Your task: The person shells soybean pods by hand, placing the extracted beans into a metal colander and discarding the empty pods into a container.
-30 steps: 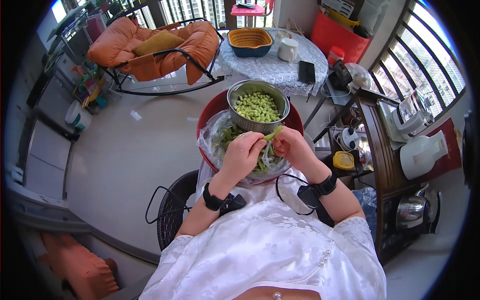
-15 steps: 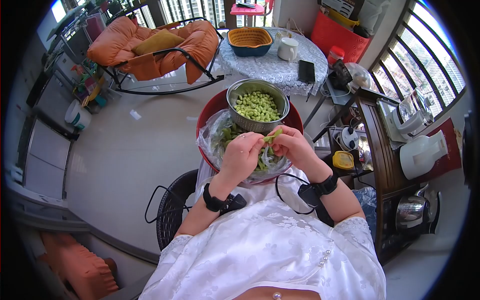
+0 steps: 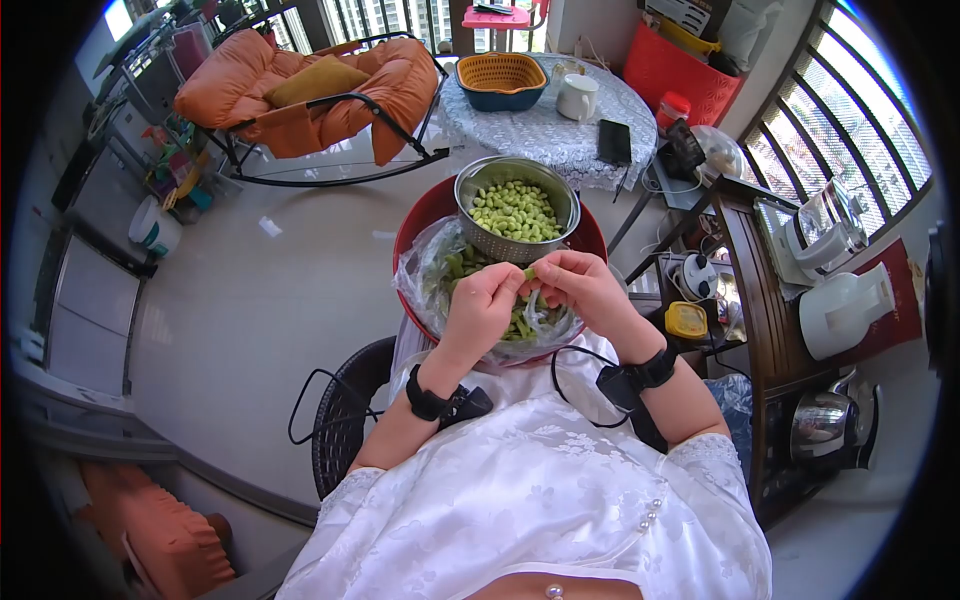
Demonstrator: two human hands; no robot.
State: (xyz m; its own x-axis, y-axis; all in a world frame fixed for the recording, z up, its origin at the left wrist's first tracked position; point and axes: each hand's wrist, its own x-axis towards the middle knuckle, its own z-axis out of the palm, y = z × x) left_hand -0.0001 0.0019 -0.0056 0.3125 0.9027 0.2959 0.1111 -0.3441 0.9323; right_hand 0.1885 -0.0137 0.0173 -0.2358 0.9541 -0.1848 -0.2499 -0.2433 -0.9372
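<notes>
Over the red basin in front of the seated person, the left hand and right hand nearly meet, thumb and fingers of each pinched on a small green pod between them, mostly covered by the fingertips. Just beyond it a steel colander sits tilted in the basin, holding pale green beans. Below the hands, more pods lie in a clear plastic bag, partly hidden by the wrists
</notes>
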